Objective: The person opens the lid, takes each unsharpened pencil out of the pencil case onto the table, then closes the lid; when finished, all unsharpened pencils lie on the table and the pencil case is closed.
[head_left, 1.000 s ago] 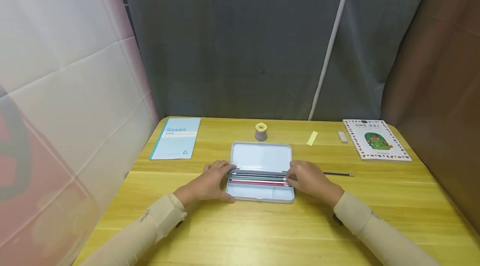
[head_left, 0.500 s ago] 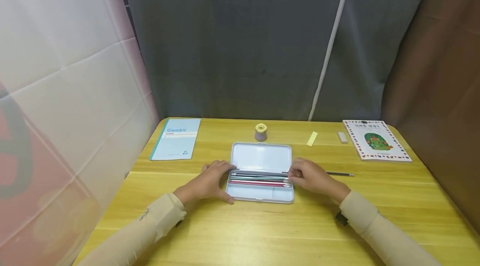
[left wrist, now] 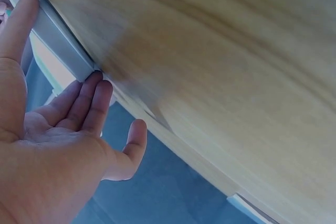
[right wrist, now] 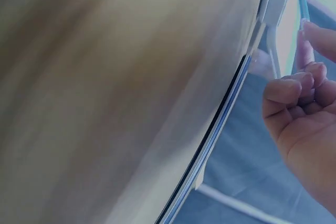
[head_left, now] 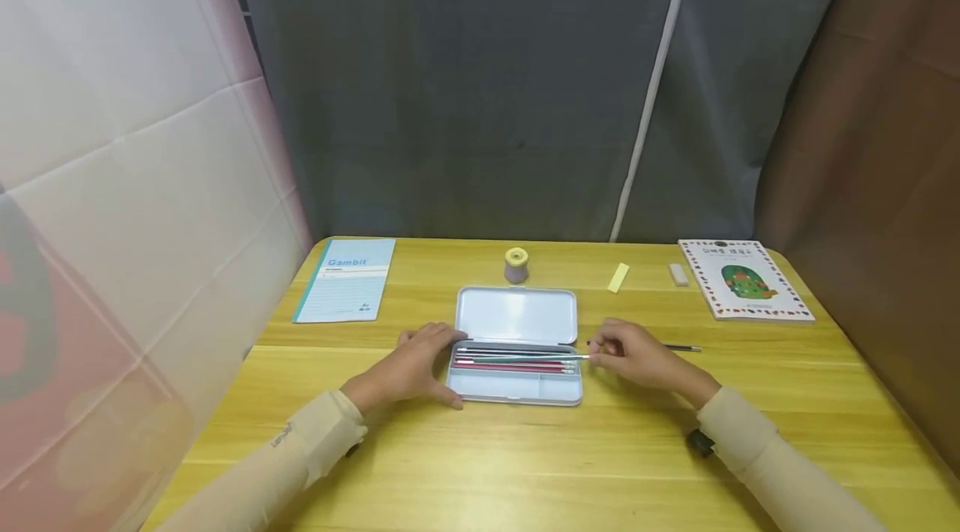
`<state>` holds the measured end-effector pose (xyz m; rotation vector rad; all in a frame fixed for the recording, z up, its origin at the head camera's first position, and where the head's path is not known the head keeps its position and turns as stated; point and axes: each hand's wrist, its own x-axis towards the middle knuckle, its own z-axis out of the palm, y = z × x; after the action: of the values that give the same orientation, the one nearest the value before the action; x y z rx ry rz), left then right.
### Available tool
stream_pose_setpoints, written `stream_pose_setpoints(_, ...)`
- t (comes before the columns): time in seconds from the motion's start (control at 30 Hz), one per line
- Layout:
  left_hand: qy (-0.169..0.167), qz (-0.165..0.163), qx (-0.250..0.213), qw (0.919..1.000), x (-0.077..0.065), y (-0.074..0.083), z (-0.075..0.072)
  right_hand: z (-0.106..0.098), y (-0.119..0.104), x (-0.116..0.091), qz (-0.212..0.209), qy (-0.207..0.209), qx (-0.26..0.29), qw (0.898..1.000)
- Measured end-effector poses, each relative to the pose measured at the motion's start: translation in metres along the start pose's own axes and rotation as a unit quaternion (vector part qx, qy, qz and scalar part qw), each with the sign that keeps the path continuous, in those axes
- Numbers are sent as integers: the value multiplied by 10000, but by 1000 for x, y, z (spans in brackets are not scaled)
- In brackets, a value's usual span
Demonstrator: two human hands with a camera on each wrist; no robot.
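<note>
A white pencil case [head_left: 495,386] lies with its lid raised on the wooden table, several pencils in its rear compartment. My left hand [head_left: 412,363] holds the case's left end, thumb at the front corner and fingertips at the hinge side. In the left wrist view, that hand [left wrist: 63,135] spans the case's edge. My right hand [head_left: 633,353] pinches the right end of a teal pencil [head_left: 551,358], which lies slantwise over the others. The right wrist view shows the teal pencil [right wrist: 303,1] between thumb and forefinger. Behind the right hand, a dark pencil [head_left: 684,348] lies on the table.
Behind the case stands a spool-shaped item [head_left: 516,265] with a yellow top. A yellow strip [head_left: 618,278] and a white eraser [head_left: 678,274] lie to its right. A notebook [head_left: 347,286] is at the back left, a picture-covered book [head_left: 746,282] at the back right.
My right hand has drawn back to the right from the case's compartment, pulling the teal pencil's end out past the case's right edge. The left hand stays at the case.
</note>
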<state>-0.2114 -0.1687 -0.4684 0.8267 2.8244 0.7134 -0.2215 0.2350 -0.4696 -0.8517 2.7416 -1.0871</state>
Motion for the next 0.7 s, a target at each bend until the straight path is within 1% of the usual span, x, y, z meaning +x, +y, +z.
stream_pose_setpoints(0.1, 23, 25, 16, 10000, 0, 0, 0, -7, 5, -9, 190, 47, 137, 9997)
stream_pose_setpoints(0.2, 27, 62, 4, 10000, 0, 1, -1, -15, 10, -20, 285, 111, 308, 9991)
stream_pose_setpoints(0.43, 25, 86, -16, 10000, -2, 1, -1, -30, 25, -47, 74, 265, 604, 9978)
stream_pose_setpoints(0.53, 40, 88, 36, 9999, -2, 0, 0, -38, 31, -59, 78, 326, 639, 9974)
stream_pose_setpoints(0.7, 47, 86, 66, 9999, 0, 0, 0, -55, 42, -81, 231, 524, 465, 9973)
